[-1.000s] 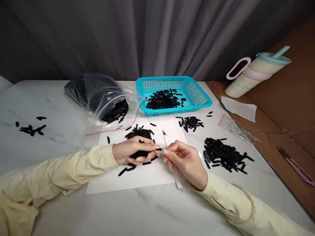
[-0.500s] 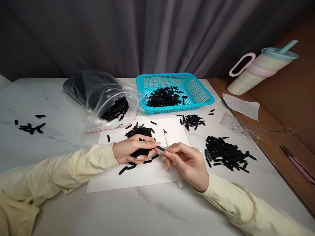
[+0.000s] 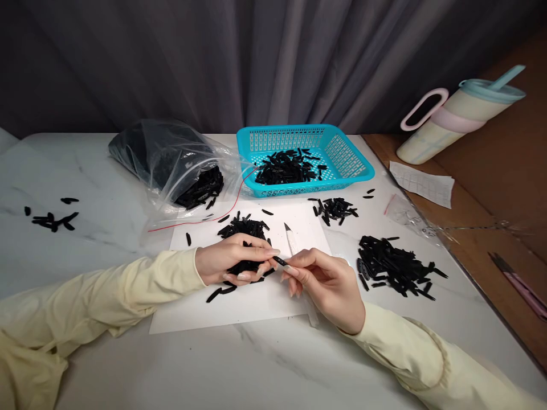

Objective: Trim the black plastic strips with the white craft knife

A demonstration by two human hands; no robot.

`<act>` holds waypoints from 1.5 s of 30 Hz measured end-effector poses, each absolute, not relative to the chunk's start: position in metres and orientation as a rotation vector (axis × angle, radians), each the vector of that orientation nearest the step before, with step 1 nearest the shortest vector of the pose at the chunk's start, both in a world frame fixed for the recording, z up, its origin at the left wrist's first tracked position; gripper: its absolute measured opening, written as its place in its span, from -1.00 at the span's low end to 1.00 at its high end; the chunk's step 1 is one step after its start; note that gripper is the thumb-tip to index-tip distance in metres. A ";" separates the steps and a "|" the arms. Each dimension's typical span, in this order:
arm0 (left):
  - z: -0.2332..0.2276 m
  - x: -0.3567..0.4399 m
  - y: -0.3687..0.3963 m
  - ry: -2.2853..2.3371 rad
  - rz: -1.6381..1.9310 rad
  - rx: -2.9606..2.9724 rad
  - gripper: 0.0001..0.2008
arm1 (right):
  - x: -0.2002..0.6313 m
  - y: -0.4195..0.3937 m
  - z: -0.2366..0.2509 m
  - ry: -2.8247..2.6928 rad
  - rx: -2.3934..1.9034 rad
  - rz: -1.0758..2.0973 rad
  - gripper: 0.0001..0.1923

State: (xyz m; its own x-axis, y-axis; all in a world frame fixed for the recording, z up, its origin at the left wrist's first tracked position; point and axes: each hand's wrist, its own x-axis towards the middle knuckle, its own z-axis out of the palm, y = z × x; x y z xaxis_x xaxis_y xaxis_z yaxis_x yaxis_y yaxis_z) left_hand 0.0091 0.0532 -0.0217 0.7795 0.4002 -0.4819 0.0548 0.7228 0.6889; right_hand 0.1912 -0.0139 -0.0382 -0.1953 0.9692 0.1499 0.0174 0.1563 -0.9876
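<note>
One black piece (image 3: 280, 261) now sits pinched betw. my left hand (image 3: 233, 263) & right hand (image 3: 327, 282), over the white sheet (image 3: 239, 310); 1 s ago I'd barely drawn it out. L cups more pieces, R also grips the knife (image 3: 290, 239). Blue basket (image 3: 348, 165) beyond.

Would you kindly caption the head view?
Left hand cups black pieces; right hand holds a knife and one piece.

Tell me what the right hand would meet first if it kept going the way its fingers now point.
The right hand points left, toward the left hand. Its fingers pinch a small black piece, which would likely meet the left hand's fingertips first; depth is uncertain.
</note>
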 end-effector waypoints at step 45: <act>-0.022 0.012 0.049 0.673 0.259 0.799 -0.80 | 0.186 -0.017 -0.033 -1.462 -1.018 1.312 -0.80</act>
State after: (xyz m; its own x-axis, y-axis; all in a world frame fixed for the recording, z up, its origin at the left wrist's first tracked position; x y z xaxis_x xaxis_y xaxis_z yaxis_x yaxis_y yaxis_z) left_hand 0.0124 0.0494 -0.0215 0.7640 0.4556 -0.4569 0.0327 0.6799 0.7326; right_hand 0.1857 -0.0173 -0.0325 -0.2604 0.9610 0.0933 0.0109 0.0996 -0.9950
